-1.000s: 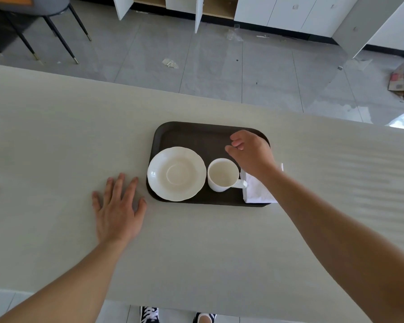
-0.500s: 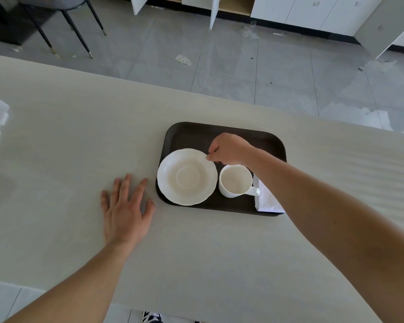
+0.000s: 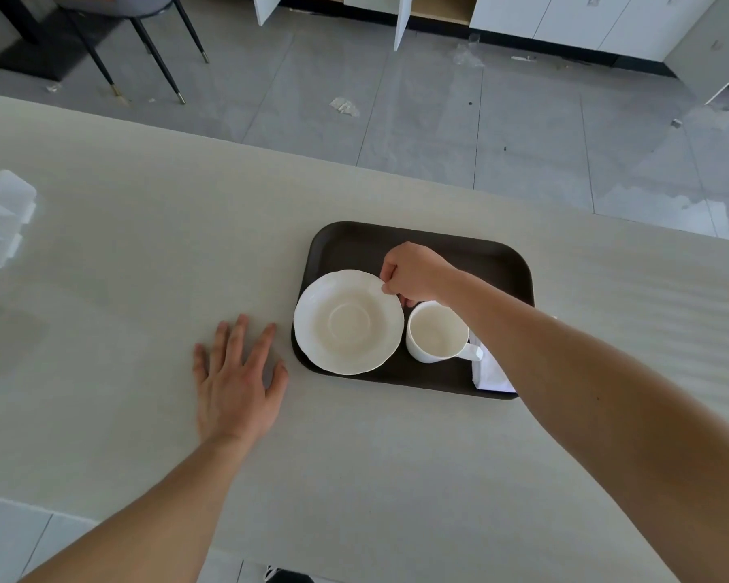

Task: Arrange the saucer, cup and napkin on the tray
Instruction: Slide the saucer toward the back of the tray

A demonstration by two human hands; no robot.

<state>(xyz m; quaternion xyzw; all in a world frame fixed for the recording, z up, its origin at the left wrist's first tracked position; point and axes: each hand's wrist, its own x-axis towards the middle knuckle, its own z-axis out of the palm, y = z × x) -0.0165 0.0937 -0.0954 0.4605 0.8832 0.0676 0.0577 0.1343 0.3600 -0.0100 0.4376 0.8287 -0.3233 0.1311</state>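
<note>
Pale table [image 3: 102, 229], clear plastic container [image 3: 1, 218] at its left edge, chair [image 3: 144, 31] beyond.

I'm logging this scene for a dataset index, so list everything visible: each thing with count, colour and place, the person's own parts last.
tray: 1, dark brown, on the table, centre right
saucer: 1, white, left part of the tray
cup: 1, white, empty, on the tray right of the saucer
napkin: 1, white, right near corner of the tray, partly under the forearm
table: 1, pale beige
plastic object: 1, translucent white, far left of the table
chair: 1, grey with black legs, on the floor top left
cabinets: white, along the far wall
left hand: flat on the table
right hand: fingers pinching the saucer's rim
</note>
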